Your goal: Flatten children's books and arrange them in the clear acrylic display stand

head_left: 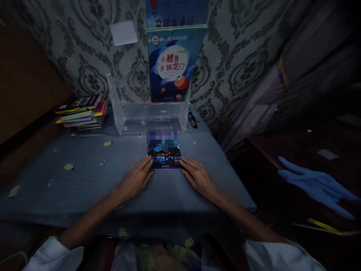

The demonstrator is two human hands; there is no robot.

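A small dark-blue book (165, 160) with picture panels on its cover lies on the cloth-covered table, or just above it; I cannot tell which. Part of its cover is blurred out. My left hand (138, 175) grips its left edge, with the fingers close together. On the opposite side, my right hand (199, 175) has its fingertips on the right edge. The undersides of both hands are hidden. Just beyond the book stands a clear acrylic rack (152, 113), with a blue picture book (172, 67) showing an orange fish upright at its back.
A stack of books (81, 113) sits at the table's back left. Dark-framed glasses (193, 119) lie right of the rack. Another blue book (177, 13) is higher up against the patterned wall. To the right are a curtain (254, 98) and a blue glove (313, 180).
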